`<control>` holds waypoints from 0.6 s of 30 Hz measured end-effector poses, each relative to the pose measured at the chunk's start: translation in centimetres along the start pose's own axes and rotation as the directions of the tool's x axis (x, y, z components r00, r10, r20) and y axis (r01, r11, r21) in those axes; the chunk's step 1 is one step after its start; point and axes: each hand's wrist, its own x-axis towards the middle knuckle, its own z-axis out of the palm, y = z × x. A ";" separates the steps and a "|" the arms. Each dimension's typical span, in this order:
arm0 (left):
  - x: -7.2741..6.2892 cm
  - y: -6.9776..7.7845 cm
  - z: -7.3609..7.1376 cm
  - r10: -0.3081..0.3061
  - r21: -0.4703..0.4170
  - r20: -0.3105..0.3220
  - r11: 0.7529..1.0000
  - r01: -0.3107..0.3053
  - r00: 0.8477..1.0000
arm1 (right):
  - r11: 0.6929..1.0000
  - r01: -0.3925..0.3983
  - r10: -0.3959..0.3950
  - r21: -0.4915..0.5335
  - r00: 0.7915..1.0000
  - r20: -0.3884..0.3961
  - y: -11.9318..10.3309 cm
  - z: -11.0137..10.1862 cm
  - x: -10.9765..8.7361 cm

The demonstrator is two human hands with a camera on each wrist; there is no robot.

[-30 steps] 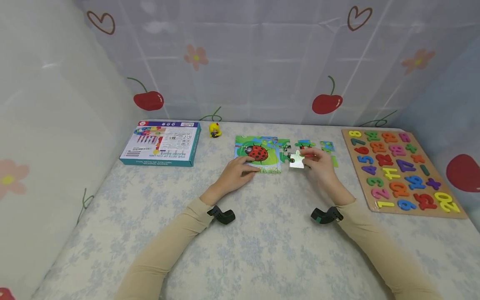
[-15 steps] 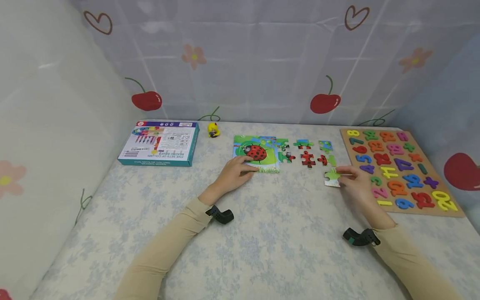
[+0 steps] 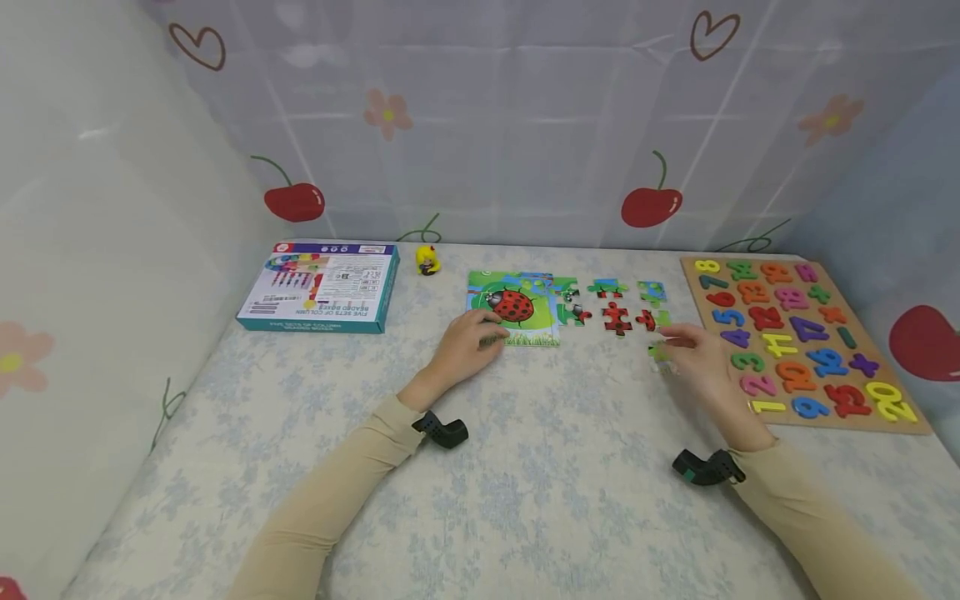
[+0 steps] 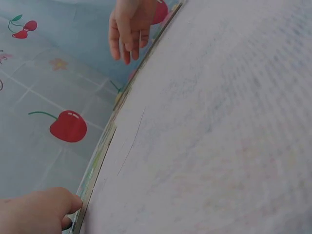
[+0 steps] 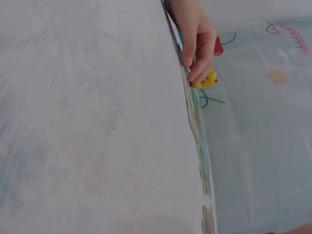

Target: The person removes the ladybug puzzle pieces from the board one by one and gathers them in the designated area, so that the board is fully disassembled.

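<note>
In the head view, my left hand (image 3: 471, 346) rests on the lower left part of a ladybug picture card (image 3: 534, 315), its fingers lying over the card's edge. Several jigsaw pieces lie right of the card, among them a red one with black spots (image 3: 617, 318) and a blue-green one (image 3: 652, 292). My right hand (image 3: 699, 354) hovers at a green and white jigsaw piece (image 3: 657, 353) and partly covers it. In the left wrist view, the right hand (image 4: 131, 29) hangs with loose fingers and no piece in them.
A number board (image 3: 802, 350) with colourful digits lies at the right. On the left are a bead box (image 3: 318, 287) and a small yellow-haired figurine (image 3: 427, 260). A curtain with printed cherries (image 3: 480, 125) stands behind the table (image 3: 525, 483).
My right hand carried the green and white piece right and toward me to below the other pieces, then loosened over it. My left hand stays at the card with its fingers slightly more bent.
</note>
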 end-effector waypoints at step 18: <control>0.2 0.2 -0.4 -0.216 0.002 -0.107 0.976 0.217 0.971 | 0.952 0.240 -0.285 0.192 0.921 0.265 -7.7 10.0 1.9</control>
